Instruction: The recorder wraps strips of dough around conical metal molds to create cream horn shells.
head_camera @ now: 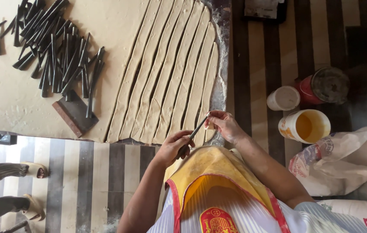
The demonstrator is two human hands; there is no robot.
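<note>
My left hand (175, 146) grips the wide end of a dark metal cone mould (193, 135) at the table's near edge. My right hand (222, 123) pinches the end of a dough strip (211, 82) against the cone's pointed tip. The strip is the rightmost of several long cut strips of pale dough (166, 73) that lie side by side on the table. A heap of the same dark cone moulds (54, 47) lies on the left of the table, well away from both hands.
A dark rectangular scraper (74, 113) lies below the heap. On the striped floor to the right stand a white tub (283, 98), a red can (323, 85) and a bucket of yellow liquid (306, 126), beside a white sack (347, 159). Another person's sandalled feet (30, 190) stand at left.
</note>
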